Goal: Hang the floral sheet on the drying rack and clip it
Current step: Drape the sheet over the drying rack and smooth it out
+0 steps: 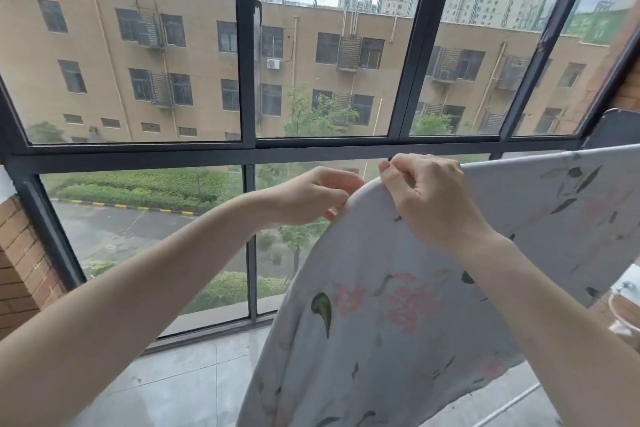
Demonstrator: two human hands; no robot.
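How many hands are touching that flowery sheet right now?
2. The right hand grips the top fold of the floral sheet, fingers curled over it. The left hand pinches the sheet's left edge just beside it.

Two bare forearms reach into view from the lower corners, one from the left and one from the right. No sleeve covers either arm as far as the frame edges, so both show uncovered from near the elbow to the wrist. The left hand (311,196) and the right hand (427,196) wear no gloves. The wrists and the fingers in view carry no watch, band or ring. On the right hand, short, unpainted fingernails show at the fingertips.
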